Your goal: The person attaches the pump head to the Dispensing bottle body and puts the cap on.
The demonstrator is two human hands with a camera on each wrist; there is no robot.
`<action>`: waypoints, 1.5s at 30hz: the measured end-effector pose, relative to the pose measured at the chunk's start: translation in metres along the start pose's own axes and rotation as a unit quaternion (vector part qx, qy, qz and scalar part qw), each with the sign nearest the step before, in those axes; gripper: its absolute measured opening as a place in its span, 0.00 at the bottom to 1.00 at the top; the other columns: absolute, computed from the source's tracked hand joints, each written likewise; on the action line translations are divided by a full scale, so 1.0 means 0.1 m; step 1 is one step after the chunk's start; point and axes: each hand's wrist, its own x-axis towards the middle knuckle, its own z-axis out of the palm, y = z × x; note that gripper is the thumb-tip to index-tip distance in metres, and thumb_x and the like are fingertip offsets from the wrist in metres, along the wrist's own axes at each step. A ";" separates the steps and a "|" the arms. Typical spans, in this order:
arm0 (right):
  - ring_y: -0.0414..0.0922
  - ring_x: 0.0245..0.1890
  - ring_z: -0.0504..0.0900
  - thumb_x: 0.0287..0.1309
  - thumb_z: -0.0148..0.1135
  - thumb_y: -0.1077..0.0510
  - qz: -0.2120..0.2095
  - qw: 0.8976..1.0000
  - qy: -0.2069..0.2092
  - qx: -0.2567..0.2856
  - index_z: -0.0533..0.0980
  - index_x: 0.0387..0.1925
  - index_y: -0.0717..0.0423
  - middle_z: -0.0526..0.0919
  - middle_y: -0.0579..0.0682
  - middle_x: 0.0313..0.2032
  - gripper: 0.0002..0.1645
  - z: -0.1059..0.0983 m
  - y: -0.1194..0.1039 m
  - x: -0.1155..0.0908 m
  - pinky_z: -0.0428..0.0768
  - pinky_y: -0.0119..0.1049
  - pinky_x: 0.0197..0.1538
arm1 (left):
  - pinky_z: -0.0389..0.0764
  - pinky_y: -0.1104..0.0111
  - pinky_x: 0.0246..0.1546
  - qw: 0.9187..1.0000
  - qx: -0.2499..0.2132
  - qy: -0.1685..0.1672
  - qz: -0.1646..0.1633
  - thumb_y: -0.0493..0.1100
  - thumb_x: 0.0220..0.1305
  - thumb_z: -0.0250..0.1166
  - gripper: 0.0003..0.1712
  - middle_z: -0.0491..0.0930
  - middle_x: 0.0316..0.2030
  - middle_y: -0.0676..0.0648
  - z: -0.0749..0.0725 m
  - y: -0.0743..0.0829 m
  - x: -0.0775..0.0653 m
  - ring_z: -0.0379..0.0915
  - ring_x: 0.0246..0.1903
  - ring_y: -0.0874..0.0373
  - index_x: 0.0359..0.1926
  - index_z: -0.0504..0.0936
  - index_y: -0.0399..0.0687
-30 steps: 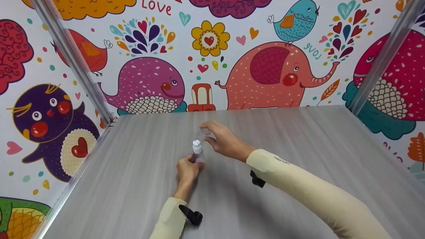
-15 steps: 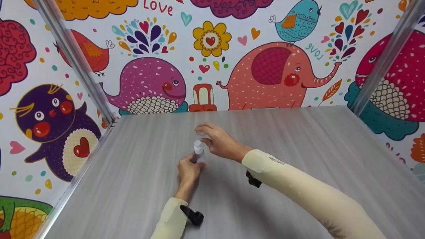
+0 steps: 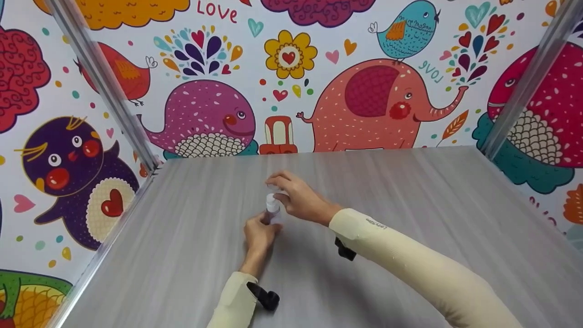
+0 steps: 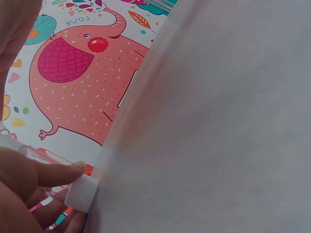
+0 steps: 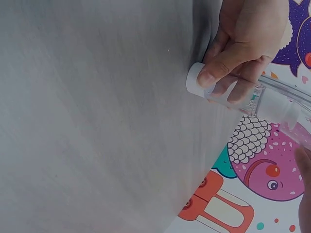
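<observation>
My left hand (image 3: 260,233) grips a small clear bottle (image 3: 274,218) around its body. It stands upright with its white base (image 5: 195,80) down at the tabletop, seen in the right wrist view. A white pump head (image 3: 271,200) tops the bottle. My right hand (image 3: 303,198) pinches a clear cap (image 3: 273,187) just over the pump. In the right wrist view the transparent cap (image 5: 297,135) overlaps the white collar, and only part of the right hand (image 5: 306,174) shows at the edge. The left wrist view has the left fingers (image 4: 60,174) by the white base.
A grey wood-grain table (image 3: 182,255) lies under both hands. Behind it rises a wall (image 3: 287,114) printed with cartoon animals. Metal posts (image 3: 100,86) stand at the back corners, and a metal edge runs along the left side.
My right hand has moved left and brought the clear cap from beside the bottle to over the pump head. The left hand keeps its hold on the bottle, hardly moving.
</observation>
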 end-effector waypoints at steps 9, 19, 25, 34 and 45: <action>0.48 0.57 0.82 0.65 0.61 0.66 0.062 0.997 -0.006 0.036 0.69 0.65 0.58 0.77 0.56 0.58 0.28 0.11 -0.03 -0.03 0.80 0.37 0.60 | 0.68 0.69 0.24 1.000 0.016 0.003 0.001 0.30 0.40 0.74 0.11 0.81 0.21 0.46 0.00 0.00 0.01 0.67 0.22 0.59 0.31 0.87 0.34; 0.47 0.57 0.81 0.65 0.63 0.62 0.093 0.994 -0.012 0.049 0.68 0.64 0.58 0.78 0.55 0.58 0.28 0.18 -0.01 -0.06 0.79 0.37 0.61 | 0.70 0.68 0.27 1.000 0.018 0.001 0.007 0.31 0.41 0.74 0.11 0.81 0.23 0.44 0.00 0.02 0.00 0.69 0.24 0.58 0.32 0.88 0.34; 0.46 0.56 0.81 0.64 0.64 0.62 0.091 0.994 -0.002 0.063 0.70 0.62 0.59 0.78 0.55 0.56 0.25 0.22 0.01 -0.08 0.79 0.36 0.61 | 0.68 0.67 0.27 0.999 0.034 -0.004 0.015 0.32 0.42 0.73 0.10 0.77 0.21 0.49 0.00 0.01 0.01 0.68 0.25 0.57 0.31 0.87 0.37; 0.45 0.55 0.80 0.64 0.64 0.63 0.097 0.991 0.002 0.088 0.72 0.60 0.58 0.78 0.54 0.55 0.24 0.30 0.04 -0.11 0.79 0.37 0.61 | 0.67 0.65 0.27 0.998 0.054 -0.011 0.013 0.34 0.43 0.73 0.09 0.76 0.22 0.50 -0.03 -0.01 0.01 0.69 0.26 0.56 0.31 0.88 0.40; 0.44 0.54 0.81 0.67 0.63 0.53 0.147 0.977 0.022 0.154 0.74 0.59 0.56 0.80 0.50 0.54 0.22 0.33 0.03 -0.11 0.79 0.39 0.61 | 0.70 0.65 0.29 0.999 0.041 -0.009 -0.003 0.34 0.41 0.74 0.12 0.81 0.23 0.48 -0.02 0.00 0.01 0.69 0.26 0.57 0.33 0.89 0.39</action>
